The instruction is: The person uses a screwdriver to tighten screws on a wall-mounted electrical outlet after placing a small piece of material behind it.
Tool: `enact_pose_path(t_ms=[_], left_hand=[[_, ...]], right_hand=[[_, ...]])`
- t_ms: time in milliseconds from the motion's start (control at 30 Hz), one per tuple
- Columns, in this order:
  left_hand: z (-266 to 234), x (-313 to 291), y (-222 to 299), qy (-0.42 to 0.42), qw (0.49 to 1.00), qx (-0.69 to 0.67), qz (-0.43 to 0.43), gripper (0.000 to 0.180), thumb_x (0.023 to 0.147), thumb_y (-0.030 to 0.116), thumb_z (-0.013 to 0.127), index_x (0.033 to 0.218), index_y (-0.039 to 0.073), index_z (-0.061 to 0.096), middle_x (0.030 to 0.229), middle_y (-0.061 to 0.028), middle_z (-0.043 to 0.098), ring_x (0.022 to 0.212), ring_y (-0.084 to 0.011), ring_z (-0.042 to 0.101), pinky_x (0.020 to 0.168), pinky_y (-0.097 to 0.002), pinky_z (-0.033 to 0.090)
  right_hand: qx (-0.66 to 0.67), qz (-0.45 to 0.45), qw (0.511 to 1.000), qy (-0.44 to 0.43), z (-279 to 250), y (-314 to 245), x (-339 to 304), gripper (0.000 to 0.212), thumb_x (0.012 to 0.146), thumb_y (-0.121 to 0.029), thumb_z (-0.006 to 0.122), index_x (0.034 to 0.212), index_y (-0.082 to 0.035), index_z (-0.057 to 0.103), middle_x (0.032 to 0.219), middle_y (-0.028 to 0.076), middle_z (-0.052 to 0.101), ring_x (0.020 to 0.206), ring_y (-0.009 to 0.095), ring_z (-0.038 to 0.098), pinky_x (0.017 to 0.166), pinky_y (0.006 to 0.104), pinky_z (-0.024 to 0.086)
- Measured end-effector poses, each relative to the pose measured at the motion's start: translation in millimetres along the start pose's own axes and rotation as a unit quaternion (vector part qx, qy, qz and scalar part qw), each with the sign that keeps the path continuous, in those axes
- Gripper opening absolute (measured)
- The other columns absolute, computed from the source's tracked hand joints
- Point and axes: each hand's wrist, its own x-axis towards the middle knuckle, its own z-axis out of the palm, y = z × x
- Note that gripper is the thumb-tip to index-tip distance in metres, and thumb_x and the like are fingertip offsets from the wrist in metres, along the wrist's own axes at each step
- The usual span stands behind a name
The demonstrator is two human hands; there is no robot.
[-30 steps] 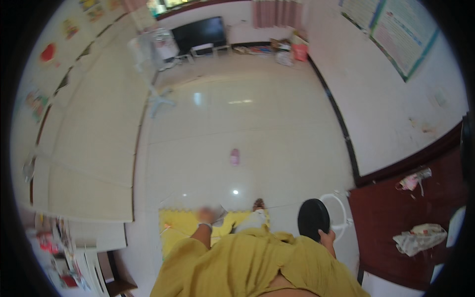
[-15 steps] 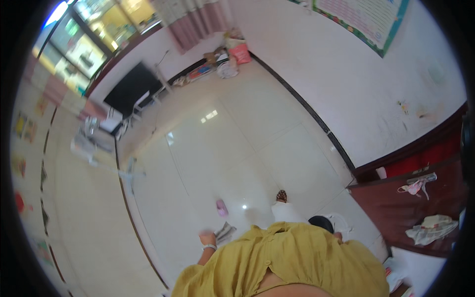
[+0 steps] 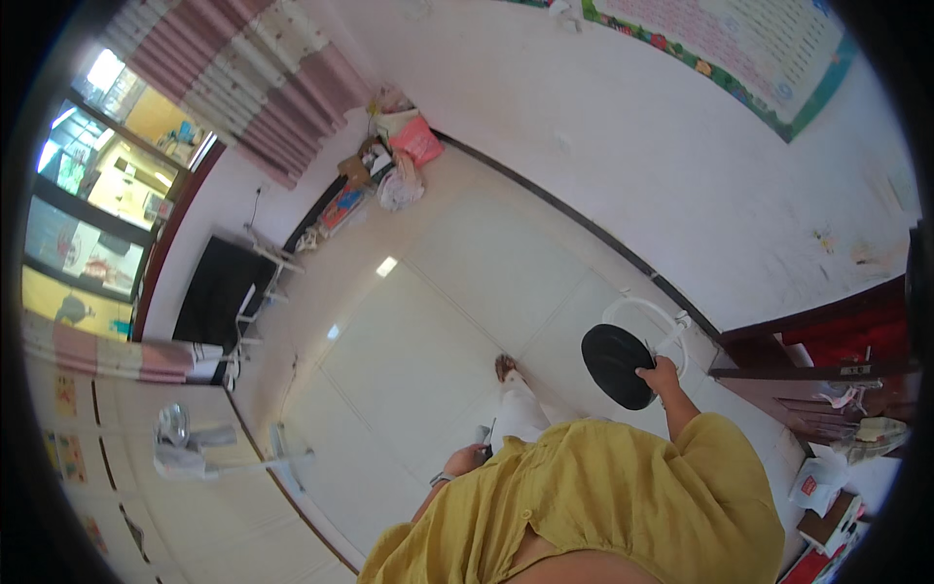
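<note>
Stool (image 3: 615, 365) in right hand (image 3: 659, 378)

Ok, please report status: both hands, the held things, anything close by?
Right hand gripping black-seated stool at its seat edge. Left hand holding small grey object, kind unclear. Brown door right of the stool.

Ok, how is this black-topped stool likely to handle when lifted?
The stool probably won't flex much: its rounded white frame looks rigid. It may tilt, since the right hand holds the black seat at one edge. The smooth-looking top might feel slippery.
</note>
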Motion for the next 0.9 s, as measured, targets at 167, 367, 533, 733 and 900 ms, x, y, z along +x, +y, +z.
enact_pose_path(t_ms=[167,367,533,733,900], left_hand=[[-99,89,3,-0.114,0.993,0.001,-0.009,0.046,0.079,0.036,0.062,0.12,0.014,0.06,0.098,-0.0202,0.066,0.092,-0.0355,0.063,0.08,-0.0424,0.049],[-152,169,-19,-0.182,0.96,0.209,0.05,0.041,0.083,0.04,0.053,0.111,0.013,0.066,0.096,-0.0176,0.067,0.095,-0.0337,0.063,0.083,-0.044,0.048],[-170,249,-23,-0.272,0.943,0.187,0.049,0.034,0.083,0.033,0.052,0.102,0.01,0.069,0.095,-0.0187,0.066,0.094,-0.0351,0.062,0.083,-0.0429,0.048],[-245,301,47,-0.137,0.987,0.067,0.047,0.032,0.083,0.031,0.051,0.093,0.006,0.069,0.089,-0.0203,0.066,0.086,-0.0383,0.062,0.079,-0.0452,0.049],[-329,318,106,-0.157,0.979,0.132,0.003,0.044,0.087,0.04,0.046,0.086,0.001,0.066,0.087,-0.0212,0.066,0.085,-0.039,0.062,0.078,-0.0467,0.048]], right_hand=[[-0.052,-0.002,0.997,0.061,13,-77,21,0.053,0.067,-0.035,0.074,0.103,0.002,0.062,0.105,0.025,0.061,0.102,0.039,0.058,0.087,0.0437,0.045],[-0.008,0.02,0.996,0.082,29,-133,52,0.048,0.066,-0.035,0.075,0.092,0.003,0.063,0.091,0.024,0.064,0.091,0.04,0.061,0.078,0.0456,0.047],[0.018,0.037,0.997,0.059,61,-168,96,0.051,0.065,-0.035,0.076,0.096,0.004,0.063,0.095,0.026,0.064,0.093,0.04,0.061,0.08,0.0452,0.047],[0.031,0.075,0.996,0.036,63,-209,157,0.049,0.065,-0.032,0.076,0.098,0.002,0.063,0.099,0.024,0.064,0.097,0.039,0.06,0.083,0.044,0.048],[-0.015,0.06,0.998,-0.002,57,-261,214,0.045,0.065,-0.034,0.075,0.094,-0.001,0.065,0.096,0.022,0.064,0.095,0.037,0.061,0.083,0.0441,0.047]])
